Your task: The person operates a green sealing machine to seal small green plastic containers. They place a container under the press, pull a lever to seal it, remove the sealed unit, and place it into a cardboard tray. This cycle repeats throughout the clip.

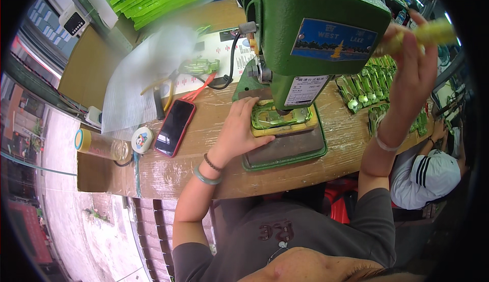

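The left hand (239, 129) is pressing the green part (280, 115) flat on its yellow fixture (285, 127) with fingers spread wide, and should stay clear of the spindle, while the right hand (412, 73) is gripping the press lever (428, 33) with closed fingers.

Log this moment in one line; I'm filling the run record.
left hand steadies green part under press | right hand grips yellow lever handle

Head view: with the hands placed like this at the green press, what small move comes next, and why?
Probably pull the lever handle down. The right hand grips it, raised, while the left hand steadies the green part on its yellow block under the press.
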Demonstrator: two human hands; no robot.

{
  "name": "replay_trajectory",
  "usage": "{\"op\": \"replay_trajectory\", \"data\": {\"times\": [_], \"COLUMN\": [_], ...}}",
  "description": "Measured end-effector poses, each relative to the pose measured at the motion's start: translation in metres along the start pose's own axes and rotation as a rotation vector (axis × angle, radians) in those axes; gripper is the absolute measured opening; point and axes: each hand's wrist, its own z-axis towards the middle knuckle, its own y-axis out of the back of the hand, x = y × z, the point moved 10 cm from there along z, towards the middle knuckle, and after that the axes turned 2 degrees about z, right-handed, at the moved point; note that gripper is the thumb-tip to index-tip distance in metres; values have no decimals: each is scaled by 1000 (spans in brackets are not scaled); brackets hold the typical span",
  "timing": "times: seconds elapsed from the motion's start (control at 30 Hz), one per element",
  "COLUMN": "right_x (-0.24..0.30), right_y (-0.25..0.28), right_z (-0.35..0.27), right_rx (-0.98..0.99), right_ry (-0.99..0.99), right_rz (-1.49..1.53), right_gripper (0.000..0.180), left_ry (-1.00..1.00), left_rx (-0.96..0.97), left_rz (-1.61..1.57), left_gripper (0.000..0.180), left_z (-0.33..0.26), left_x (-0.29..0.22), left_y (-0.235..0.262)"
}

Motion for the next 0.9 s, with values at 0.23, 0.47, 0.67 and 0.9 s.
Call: {"op": "replay_trajectory", "data": {"times": [0.23,0.47,0.67,0.9], "right_x": [10,11,8,-14], "right_y": [9,14,8,-6], "right_z": [-33,-113,-61,-11], "right_rx": [-113,-378,-148,-50], "right_ry": [53,166,181,0], "right_rz": [46,147,95,86], "right_gripper": [30,28,32,34], "left_ry": [-20,-21,-8,-9], "left_rx": [-41,-44,1,-7], "left_rz": [12,16,-21,-30], "left_gripper": [91,89,90,90], "left_z": [0,0,0,0], "left_x": [-2,-2,-2,5], "left_y": [3,3,10,1]}}
